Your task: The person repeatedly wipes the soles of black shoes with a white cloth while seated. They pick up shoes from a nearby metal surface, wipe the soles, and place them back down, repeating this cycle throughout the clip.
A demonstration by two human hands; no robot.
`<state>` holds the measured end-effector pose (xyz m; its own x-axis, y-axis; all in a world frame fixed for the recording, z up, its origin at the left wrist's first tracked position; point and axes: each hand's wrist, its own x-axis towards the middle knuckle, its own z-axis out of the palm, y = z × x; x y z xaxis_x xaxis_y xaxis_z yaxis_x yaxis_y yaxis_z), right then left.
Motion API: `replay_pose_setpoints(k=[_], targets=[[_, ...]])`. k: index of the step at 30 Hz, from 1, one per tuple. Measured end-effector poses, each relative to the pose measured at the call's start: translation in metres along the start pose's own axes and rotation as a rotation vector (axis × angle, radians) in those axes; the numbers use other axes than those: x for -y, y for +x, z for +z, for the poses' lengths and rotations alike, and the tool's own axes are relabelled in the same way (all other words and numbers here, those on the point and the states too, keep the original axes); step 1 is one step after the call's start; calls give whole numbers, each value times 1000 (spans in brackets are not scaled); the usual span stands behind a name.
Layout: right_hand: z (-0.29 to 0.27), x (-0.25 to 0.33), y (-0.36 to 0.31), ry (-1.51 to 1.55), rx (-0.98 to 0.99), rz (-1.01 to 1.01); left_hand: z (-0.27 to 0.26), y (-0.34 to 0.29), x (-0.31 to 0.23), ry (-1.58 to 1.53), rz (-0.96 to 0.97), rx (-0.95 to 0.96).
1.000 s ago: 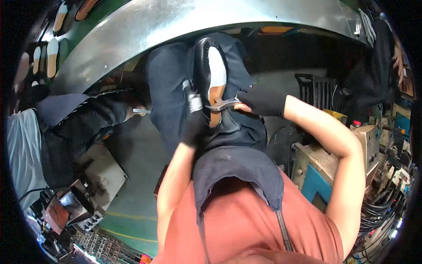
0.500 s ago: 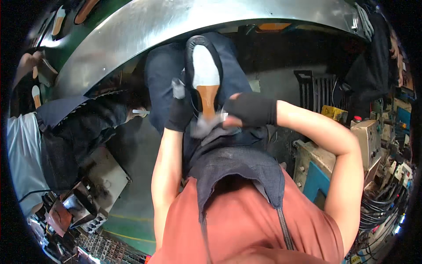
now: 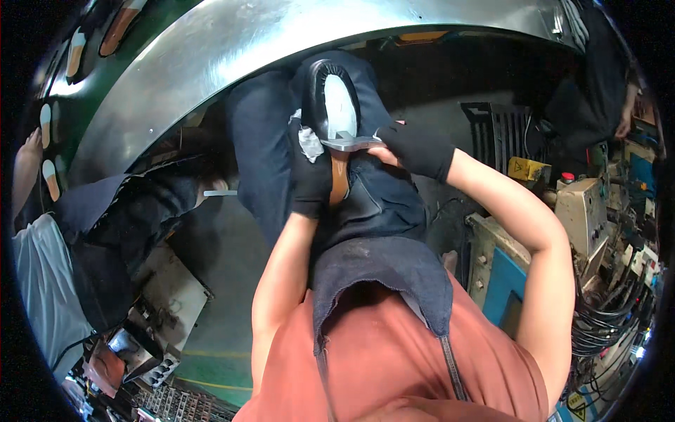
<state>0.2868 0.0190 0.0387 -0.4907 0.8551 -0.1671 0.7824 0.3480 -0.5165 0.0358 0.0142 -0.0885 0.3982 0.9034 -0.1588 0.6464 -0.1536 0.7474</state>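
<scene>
A black shoe (image 3: 316,91) lies sole-up across my thighs, its toe pointing away from me. The underside shows a white front part and a brown rear strip. Along the shoe's left side, my left hand (image 3: 308,176) in a black fingerless glove is closed around it; crumpled whitish material (image 3: 309,144) covers one or more of its fingers. My right hand (image 3: 415,149), also gloved, grips a grey metal tool (image 3: 348,145) whose head lies across the sole where white meets brown. The tool's exact kind is hard to make out.
A curved shiny metal bench edge (image 3: 232,63) runs ahead of my knees, with shoe soles on a green surface (image 3: 74,53) beyond. At left, a co-worker's hand (image 3: 207,188) holds a pale strip. A machine box with a red button (image 3: 580,211) stands right, near cables.
My right hand has brought the tool forward from near the heel onto the sole. My left hand has shifted up along the shoe, which is now tilted somewhat to its side.
</scene>
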Motion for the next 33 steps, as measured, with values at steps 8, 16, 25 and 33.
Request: replay_pose_setpoints(k=[8, 16, 25, 33], targets=[[-62, 44, 11, -245, 383, -4, -27, 14, -38, -248, -69, -356], [-24, 32, 6, 193, 236, -50, -54, 11, -11, -296, 333, -166], [-67, 95, -15, 148, 72, -193, -34, 24, -53, -213, -107, -254], [-65, 51, -20, -42, 45, 27, -48, 2, -57, -170, 63, -77]])
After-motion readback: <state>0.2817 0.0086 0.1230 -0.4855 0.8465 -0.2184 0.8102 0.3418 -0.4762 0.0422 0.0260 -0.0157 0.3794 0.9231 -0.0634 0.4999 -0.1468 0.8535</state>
